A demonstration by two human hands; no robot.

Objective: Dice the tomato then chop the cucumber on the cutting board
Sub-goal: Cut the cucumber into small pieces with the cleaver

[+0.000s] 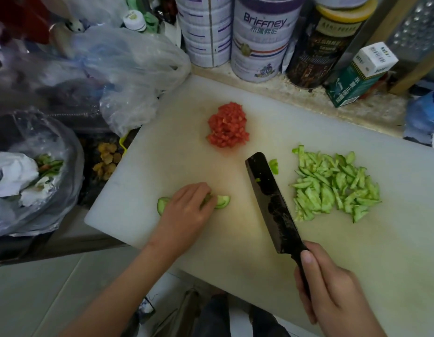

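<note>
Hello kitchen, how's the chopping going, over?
Left hand holds remaining cucumber slices; right hand grips cleaver just right of them. Diced tomato piled, chopped cucumber heaped on cutting board. Nothing blocks the blade.

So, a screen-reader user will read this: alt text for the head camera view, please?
A person's left hand holds green cucumber slices on a white plastic cutting board, while the right hand grips a dark-bladed cleaver beside them. A red heap of diced tomato and a pile of chopped cucumber strips also lie on it.

White tins [259,37], a dark jar [325,45], a green carton [357,79] and crumpled plastic bags [128,69] crowd the counter [308,98].
</note>
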